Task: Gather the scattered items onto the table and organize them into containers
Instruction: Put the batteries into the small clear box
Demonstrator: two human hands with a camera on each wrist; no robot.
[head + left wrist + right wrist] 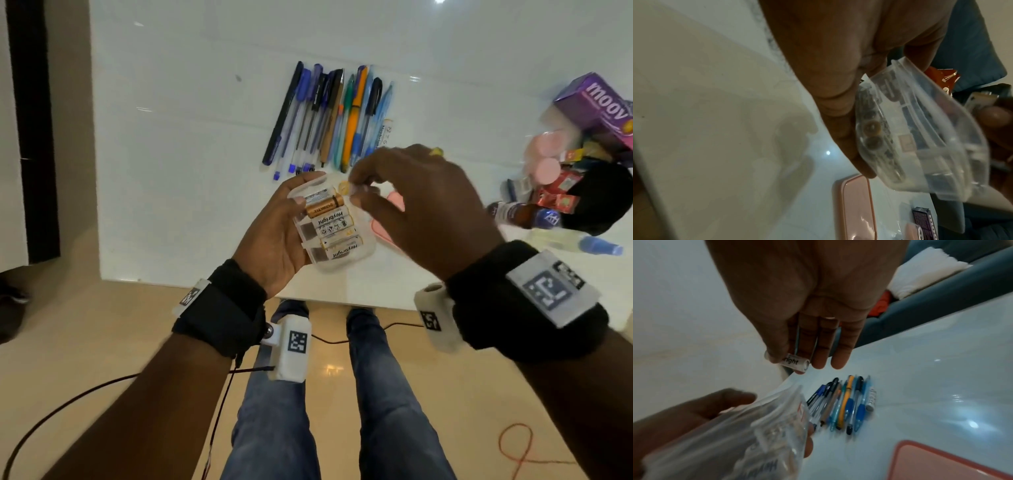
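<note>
- Batteries (330, 221) lie side by side in the clear plastic box (356, 255): one gold-and-black, the rest white with "Heybright" print.
- Your left hand (274, 236) grips that box from its left side, thumb curled over the near-left rim, fingers wrapped underneath; box is lifted off the white table (191, 154), over its near edge.
- Left wrist view: box (920, 138) is tilted, battery ends showing through the clear wall, your fingers (840, 126) pressed along its side.
- Your right hand (421, 205) pinches a single white battery (795, 364) between thumb and forefinger, the other fingers straight and loose beside it.
- That battery sits just above the far-right corner of the box; its round end (343, 187) shows in the head view. Can't tell if it touches the rim.
- Pens (329, 116) lie in a tight row on the table beyond the box, roughly parallel; blue, black, orange, green, brown.
- One more white battery (871, 400) lies on the table just right of the pen row, touching or nearly touching the last pen.
- Pink lid (937, 464) lies flat on the table, right of the box and partly under your right hand in the head view.
- Far right of the table: a jumbled pile with a purple "moov" carton (603, 106), a small brown bottle (524, 214), red packets (558, 195), pink round things (544, 161) and a black item (603, 198); details blurred.
</note>
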